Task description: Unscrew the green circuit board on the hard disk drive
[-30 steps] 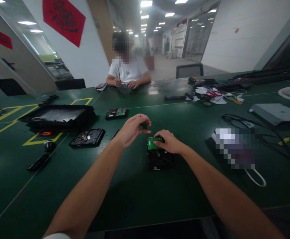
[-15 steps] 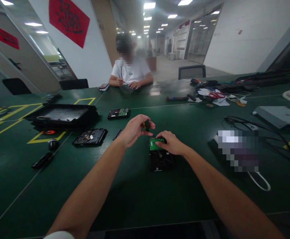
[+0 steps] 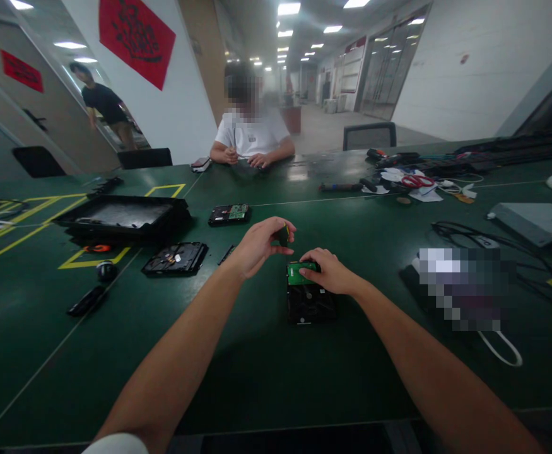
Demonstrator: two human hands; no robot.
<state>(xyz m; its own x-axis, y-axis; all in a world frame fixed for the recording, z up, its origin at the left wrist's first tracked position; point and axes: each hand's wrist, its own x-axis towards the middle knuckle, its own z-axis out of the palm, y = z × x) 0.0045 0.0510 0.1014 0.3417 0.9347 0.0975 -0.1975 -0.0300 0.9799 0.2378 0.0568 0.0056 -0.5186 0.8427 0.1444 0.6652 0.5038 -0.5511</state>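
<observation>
A black hard drive [image 3: 310,301] lies on the green table [image 3: 257,353] in front of me, its green circuit board [image 3: 295,273] facing up at the far end. My right hand [image 3: 328,271] rests on that board, fingers curled and pressing on it. Just above and to the left, my left hand [image 3: 258,243] is raised off the table and pinches the dark handle of a small tool [image 3: 283,235], probably a screwdriver, between thumb and fingers.
To the left lie an opened drive [image 3: 175,258], another drive with a green board [image 3: 229,214], a black tray [image 3: 119,216] and small dark parts. Cables [image 3: 503,243], a grey box [image 3: 535,221] and scissors [image 3: 416,181] sit right. A person in white sits across the table.
Both hands have stayed almost where they were; the left fingers have shifted slightly on the small tool. The view drifted a little, and a person in dark clothes now shows at the far left.
</observation>
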